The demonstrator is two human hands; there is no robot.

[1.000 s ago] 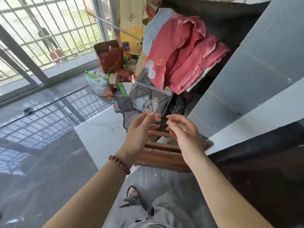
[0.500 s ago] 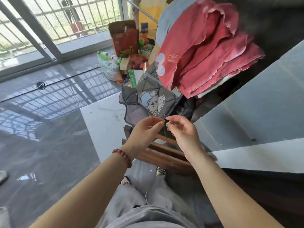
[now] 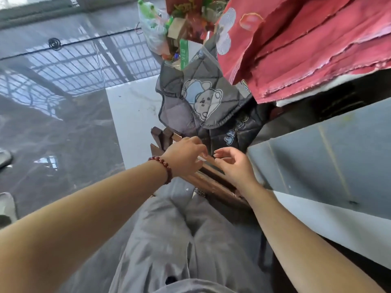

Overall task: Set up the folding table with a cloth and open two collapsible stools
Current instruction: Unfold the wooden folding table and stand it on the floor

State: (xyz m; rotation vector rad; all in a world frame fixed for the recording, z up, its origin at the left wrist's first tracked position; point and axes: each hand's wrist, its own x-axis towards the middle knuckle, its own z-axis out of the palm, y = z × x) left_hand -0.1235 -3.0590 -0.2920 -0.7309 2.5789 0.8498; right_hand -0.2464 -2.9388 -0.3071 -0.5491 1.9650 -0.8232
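Hands hover with fingers loosely spread and holding nothing, the left hand [image 3: 186, 158] and right hand [image 3: 233, 166] level with each other directly over the folded dark-brown wooden slatted stool [image 3: 213, 182], propped on the floor against a quilted grey bear-print bag [image 3: 201, 102]. Its long slats run from upper left to lower right beneath both palms.

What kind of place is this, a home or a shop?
Probably a home, perhaps a balcony or storage corner: folded red blankets piled high, a plastic bag of household clutter on the glossy tiled floor, and a quilted bear-print bag.
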